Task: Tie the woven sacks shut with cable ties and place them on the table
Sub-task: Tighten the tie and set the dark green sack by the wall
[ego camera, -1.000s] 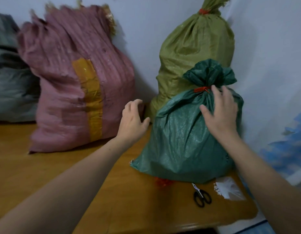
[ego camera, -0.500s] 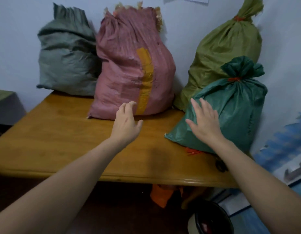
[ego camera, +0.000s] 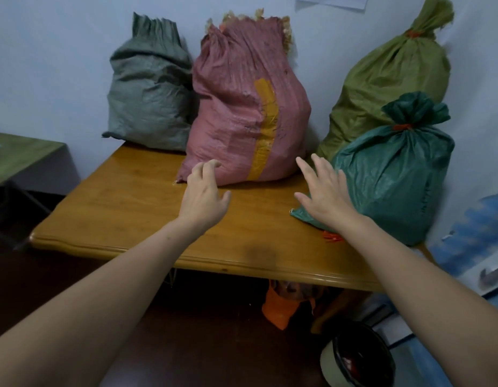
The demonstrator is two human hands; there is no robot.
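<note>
Spanning the middle of the view, a broad honey-brown wooden table (ego camera: 130,208) carries four filled woven plastic sacks along its far side, against a pale wall. A tall pink woven sack (ego camera: 236,107) with a yellow tape strip down its front stands in the centre, its frayed mouth pleated upright. At the right corner an olive-green woven sack (ego camera: 387,79) leans on the wall, its neck cinched by an orange cable tie (ego camera: 414,33). A grey-green woven sack (ego camera: 150,93) sits at the far left, just beside the pink one. In front of the olive sack stands a smaller dark green woven sack (ego camera: 396,180), its neck bound by a red cable tie (ego camera: 402,126).

The right hand (ego camera: 324,199) is over this sack's lower left corner, fingers straight and spread wide (whether it touches the weave cannot be told). The left hand (ego camera: 204,201) hovers above the table before the pink sack, fingers loosely curled, holding nothing. A few orange strips (ego camera: 332,236) poke out from beneath the dark green sack.
</note>
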